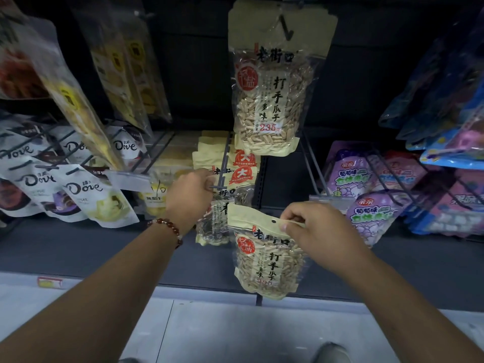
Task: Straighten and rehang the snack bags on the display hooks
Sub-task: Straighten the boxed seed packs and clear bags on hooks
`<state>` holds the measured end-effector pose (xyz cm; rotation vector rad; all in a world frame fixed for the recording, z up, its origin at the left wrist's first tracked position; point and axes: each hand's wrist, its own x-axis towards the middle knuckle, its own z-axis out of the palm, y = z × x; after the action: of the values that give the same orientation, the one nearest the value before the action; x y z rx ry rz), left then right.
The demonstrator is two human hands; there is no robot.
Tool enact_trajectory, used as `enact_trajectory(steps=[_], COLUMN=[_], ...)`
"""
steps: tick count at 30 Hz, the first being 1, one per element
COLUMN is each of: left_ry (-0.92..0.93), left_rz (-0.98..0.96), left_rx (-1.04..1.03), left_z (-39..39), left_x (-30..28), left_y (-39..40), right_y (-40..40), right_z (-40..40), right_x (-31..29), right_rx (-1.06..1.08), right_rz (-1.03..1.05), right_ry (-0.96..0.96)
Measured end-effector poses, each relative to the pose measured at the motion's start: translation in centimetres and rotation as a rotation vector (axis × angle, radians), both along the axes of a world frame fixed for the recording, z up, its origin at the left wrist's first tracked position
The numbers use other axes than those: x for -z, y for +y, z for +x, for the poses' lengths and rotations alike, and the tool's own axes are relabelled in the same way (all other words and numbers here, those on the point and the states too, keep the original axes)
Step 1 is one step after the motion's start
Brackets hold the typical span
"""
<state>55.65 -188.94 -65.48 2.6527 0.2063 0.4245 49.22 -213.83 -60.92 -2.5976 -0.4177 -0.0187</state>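
The right hand (313, 229) pinches the top edge of a seed bag (265, 254), holding it off any hook, near and low in front of the shelf. The left hand (192, 191) curls its fingers around the tip of a display hook (222, 169) just left of it, where more seed bags (225, 195) hang. Another seed bag (272, 82) hangs on an upper hook. White chocolate bags (78, 189) hang at left, purple candy bags (366, 195) at right.

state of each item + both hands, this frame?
left hand: gripping the hook tip
lower hook: loaded with seed bags
right hand: pinching the loose bag's top edge
loose seed bag: off the hook, hanging upright from the fingers
upper seed bag: hung on its hook
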Motion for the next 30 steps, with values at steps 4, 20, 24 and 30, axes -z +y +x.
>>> enact_trajectory(steps=[4, 20, 24, 30], left_ry=[-0.056, -0.252, -0.213, -0.162], left_rz=[0.027, 0.445, 0.461, 0.281], left_rx=[0.035, 0.318, 0.373, 0.381], left_z=[-1.2, -12.9, -14.7, -14.8], left_x=[-0.6, -5.3, -6.0, -9.9], left_y=[0.7, -1.1, -3.3, -3.4], right_y=[-0.4, 0.7, 1.2, 1.1], right_z=[-0.3, -4.9, -6.6, -7.8], right_x=[0.3, -2.7, -4.3, -8.0], right_rx=[0.012, -0.002, -0.027, -0.058], right_rz=[-0.01, -0.063, -0.066, -0.05], right_ry=[-0.01, -0.158, -0.223, -0.333])
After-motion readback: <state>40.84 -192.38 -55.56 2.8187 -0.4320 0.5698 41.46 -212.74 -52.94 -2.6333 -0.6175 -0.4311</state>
